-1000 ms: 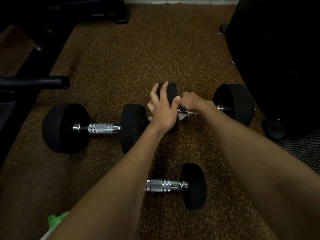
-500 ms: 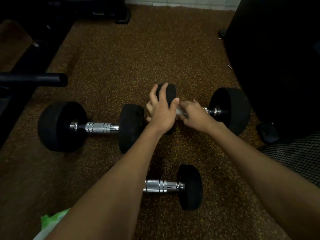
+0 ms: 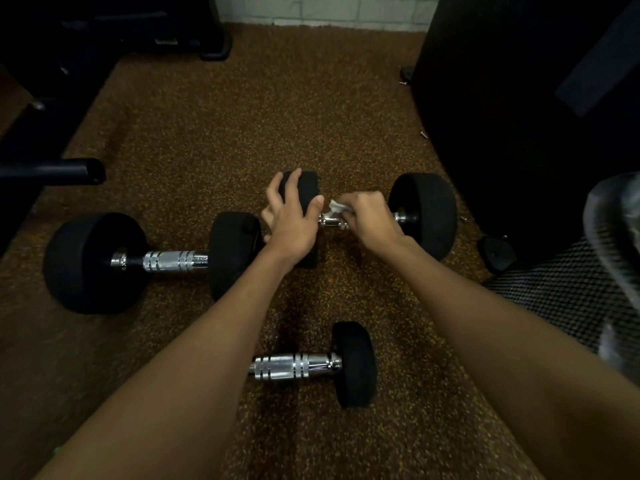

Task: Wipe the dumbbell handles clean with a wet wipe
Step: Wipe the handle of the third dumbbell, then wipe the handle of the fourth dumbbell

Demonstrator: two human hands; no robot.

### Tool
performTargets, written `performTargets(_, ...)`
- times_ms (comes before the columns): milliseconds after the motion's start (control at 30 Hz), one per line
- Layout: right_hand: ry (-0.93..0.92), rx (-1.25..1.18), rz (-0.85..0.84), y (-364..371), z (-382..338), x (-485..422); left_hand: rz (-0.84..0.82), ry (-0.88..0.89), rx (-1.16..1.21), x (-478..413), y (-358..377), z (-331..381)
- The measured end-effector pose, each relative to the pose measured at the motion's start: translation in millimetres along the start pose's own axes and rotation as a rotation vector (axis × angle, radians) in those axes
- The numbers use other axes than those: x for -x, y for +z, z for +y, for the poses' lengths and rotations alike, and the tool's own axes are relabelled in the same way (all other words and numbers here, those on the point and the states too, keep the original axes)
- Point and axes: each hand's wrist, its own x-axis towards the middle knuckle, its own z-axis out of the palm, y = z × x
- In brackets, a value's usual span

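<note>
Three black dumbbells with chrome handles lie on the brown speckled floor. My left hand [image 3: 294,220] grips the left weight head of the far right dumbbell [image 3: 424,214]. My right hand [image 3: 369,220] is closed around that dumbbell's handle with a white wet wipe [image 3: 336,206] bunched under the fingers; most of the handle is hidden. The large left dumbbell [image 3: 93,261] lies untouched, its handle bare. The near dumbbell [image 3: 355,363] lies between my forearms, its left head hidden by my left arm.
A big black object [image 3: 519,116] stands at the right, with a mesh surface [image 3: 571,292] below it. A black bar [image 3: 52,171] and dark equipment frame line the left side. A pale brick wall [image 3: 329,8] closes the back.
My right hand has slid along the far right dumbbell's handle, and the white wipe now shows above its fingers. My left hand stays on the weight head. The view has tilted up slightly.
</note>
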Motion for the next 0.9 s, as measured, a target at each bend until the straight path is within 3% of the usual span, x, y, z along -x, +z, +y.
performTargets(333, 0.286, -0.292, 0.203, -36.8, -5.7, -2.7, -0.038, -0.089, -0.139, -3.9, -10.3, 15.4)
performTargets(467, 0.293, -0.394, 0.279, -62.1, -10.4, 2.6, 0.203, 0.094, -0.232, -1.4, -11.8, 39.6)
performTargets(567, 0.27, -0.407, 0.303, -73.0, -14.7, 3.6, 0.173, 0.069, 0.076, -5.6, -2.8, 61.1)
performTargets(667, 0.171, -0.34, 0.318, -80.0, -18.9, 5.8, -0.103, -0.176, 0.48, -8.4, 6.4, 79.8)
performTargets(733, 0.099, -0.264, 0.269, -83.6, -20.9, 8.7, -0.246, -0.261, 0.627, -7.9, 10.6, 89.1)
performTargets(900, 0.076, -0.303, 0.045, -96.4, -14.3, 22.7, -0.231, -0.369, 0.771, -12.7, 19.8, 91.7)
